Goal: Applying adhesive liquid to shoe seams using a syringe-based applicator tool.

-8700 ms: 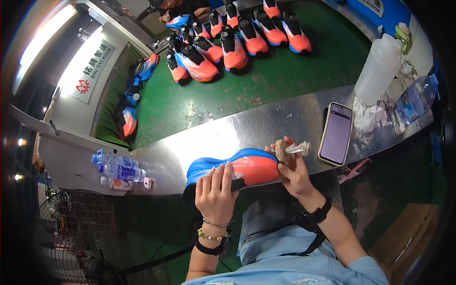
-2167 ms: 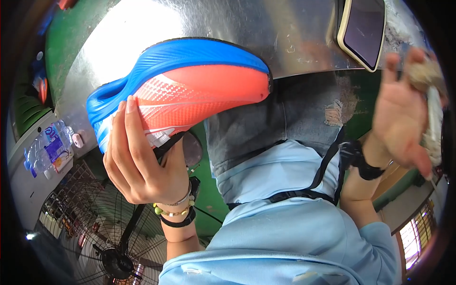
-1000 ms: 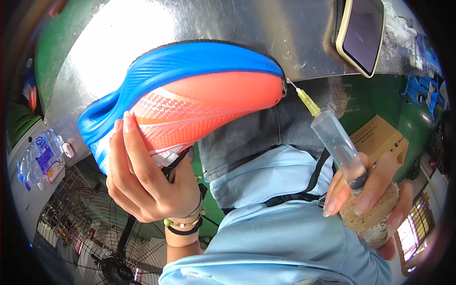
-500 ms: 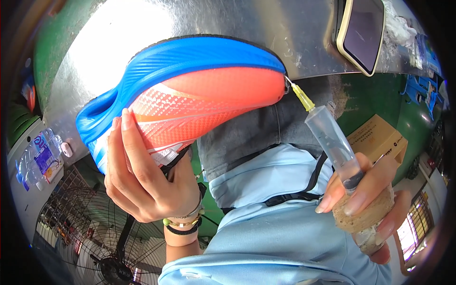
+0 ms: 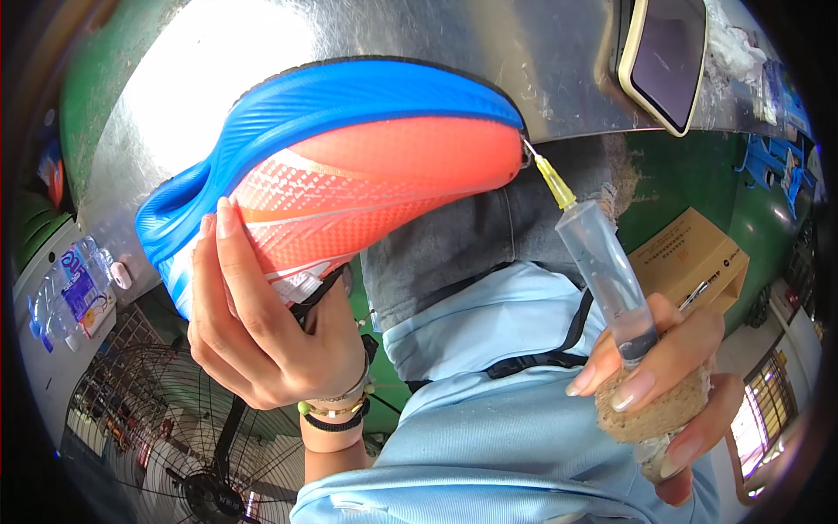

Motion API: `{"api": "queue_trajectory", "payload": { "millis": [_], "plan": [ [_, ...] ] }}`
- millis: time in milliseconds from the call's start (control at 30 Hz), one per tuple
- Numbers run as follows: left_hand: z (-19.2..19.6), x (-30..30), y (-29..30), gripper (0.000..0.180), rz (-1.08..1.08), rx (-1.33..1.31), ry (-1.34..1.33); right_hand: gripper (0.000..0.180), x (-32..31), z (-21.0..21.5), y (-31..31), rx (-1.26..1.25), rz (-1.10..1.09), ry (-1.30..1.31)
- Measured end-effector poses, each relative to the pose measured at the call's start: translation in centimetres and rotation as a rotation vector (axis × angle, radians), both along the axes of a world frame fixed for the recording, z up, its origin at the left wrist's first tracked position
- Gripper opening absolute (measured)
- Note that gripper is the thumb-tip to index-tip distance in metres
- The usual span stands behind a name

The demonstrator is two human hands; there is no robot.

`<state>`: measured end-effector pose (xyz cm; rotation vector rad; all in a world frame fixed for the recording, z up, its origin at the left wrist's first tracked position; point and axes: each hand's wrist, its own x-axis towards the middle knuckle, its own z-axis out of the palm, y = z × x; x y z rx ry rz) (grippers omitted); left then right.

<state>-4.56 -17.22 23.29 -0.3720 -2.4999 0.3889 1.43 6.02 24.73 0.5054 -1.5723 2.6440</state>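
Sideways, gripped by the left hand [image 5: 275, 327], the shoe [image 5: 384, 170] lay by the metal table [image 5: 550, 70], toe [image 5: 504, 155] pointing right, close to the needle [image 5: 531, 149] of the syringe [image 5: 602, 266] the right hand [image 5: 670, 362] held.

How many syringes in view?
1: a clear syringe with a yellow hub, in the right hand, pointing at the toe of the shoe in the left hand. Others could be hidden in the upper-right clutter.

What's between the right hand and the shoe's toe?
Head view: a clear syringe, held in the right hand, its yellow-based needle pointing at the shoe's toe; contact unclear.
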Motion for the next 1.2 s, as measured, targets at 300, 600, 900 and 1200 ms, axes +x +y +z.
{"api": "queue_trajectory", "payload": {
  "millis": [300, 600, 900, 1200],
  "plan": [
    [-0.2, 0.0, -0.1, 0.053, -0.003, 0.004, 0.012, 0.03, 0.7, 0.0, -0.2, -0.005, -0.047, -0.004],
    [-0.1, -0.1, 0.4, 0.05, 0.001, 0.039, 0.013, 0.032, 0.4, 0.1, 0.5, 0.149, 0.017, 0.04],
    [0.0, -0.3, 0.6, 0.048, 0.005, 0.04, 0.006, 0.031, 0.5, -0.4, 0.0, 0.126, -0.03, 0.051],
    [0.1, -0.4, 0.5, 0.048, 0.006, 0.04, 0.013, 0.026, -0.1, -1.1, -0.9, -0.086, -0.069, 0.079]
  ]
}}
